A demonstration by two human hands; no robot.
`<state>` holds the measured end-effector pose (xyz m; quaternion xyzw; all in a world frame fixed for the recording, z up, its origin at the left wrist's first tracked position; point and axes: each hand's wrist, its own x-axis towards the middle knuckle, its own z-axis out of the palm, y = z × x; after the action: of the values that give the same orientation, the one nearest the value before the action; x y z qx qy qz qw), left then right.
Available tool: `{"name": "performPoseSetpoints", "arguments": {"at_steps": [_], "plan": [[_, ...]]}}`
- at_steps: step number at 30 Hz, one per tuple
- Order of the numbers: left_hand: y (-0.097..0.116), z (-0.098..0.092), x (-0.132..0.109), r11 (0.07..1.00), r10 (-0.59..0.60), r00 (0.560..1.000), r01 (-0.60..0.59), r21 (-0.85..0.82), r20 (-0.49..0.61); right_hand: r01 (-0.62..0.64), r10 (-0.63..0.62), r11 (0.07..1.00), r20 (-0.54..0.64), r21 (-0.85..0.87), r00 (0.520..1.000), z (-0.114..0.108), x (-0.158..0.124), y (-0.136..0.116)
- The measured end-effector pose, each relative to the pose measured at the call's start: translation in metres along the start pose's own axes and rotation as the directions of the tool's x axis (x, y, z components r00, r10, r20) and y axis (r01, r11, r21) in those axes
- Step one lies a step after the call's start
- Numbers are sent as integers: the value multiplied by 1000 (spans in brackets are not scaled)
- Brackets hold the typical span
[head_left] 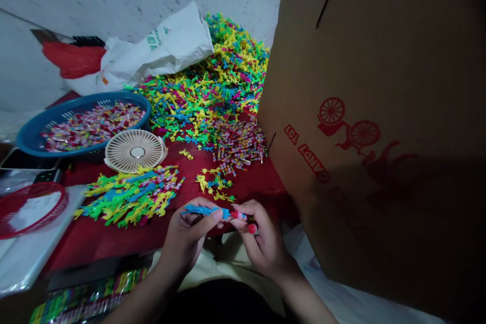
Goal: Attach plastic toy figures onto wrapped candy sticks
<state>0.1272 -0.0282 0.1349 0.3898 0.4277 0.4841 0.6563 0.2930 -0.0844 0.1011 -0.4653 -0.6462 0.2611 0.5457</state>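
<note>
My left hand (pixel 190 235), at the table's near edge, pinches a blue plastic toy figure (pixel 199 209) between thumb and fingers. My right hand (pixel 264 240) grips a small red-ended printed tube (pixel 239 215), its end meeting the blue figure's end. Whether the two are joined I cannot tell. A second red end (pixel 252 229) shows under the right fingers. Just beyond my hands lie several loose yellow and blue figures (pixel 214 185). To the left is a pile of figures with tubes on their ends (pixel 132 195).
A large cardboard box (pixel 379 61) walls off the right side. Heaps of colourful figures (pixel 228 71) and printed tubes (pixel 241 144) cover the back. At left stand a blue basket (pixel 26 134), a white round fan (pixel 132 151) and a red basket (pixel 61 202). Packed toys (pixel 91 296) lie lower left.
</note>
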Motion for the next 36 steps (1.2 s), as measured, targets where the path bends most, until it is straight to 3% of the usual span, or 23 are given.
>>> {"name": "performPoseSetpoints", "arguments": {"at_steps": [6, 11, 21, 36], "plan": [[-3, -4, -2, 1000, -20, 1000, 20, -22, -13, 20, -20, 999, 11, -26, 1000, -3, -1, -3], [-6, -9, -3, 998, -64, 997, 64, -2, 34, 12, -12, 1000, 12, -13, 1000, -4, -2, -5], [-8, -11, -9, 999, -33, 994, 36, -24, 107, 4, -3, 1000, -44, 26, 999, -7, -4, -12], [-12, -17, -15, 992, 3, 987, -24, 127, 163, 146, -131, 977, 102, -158, 986, -19, -5, -15]]}}
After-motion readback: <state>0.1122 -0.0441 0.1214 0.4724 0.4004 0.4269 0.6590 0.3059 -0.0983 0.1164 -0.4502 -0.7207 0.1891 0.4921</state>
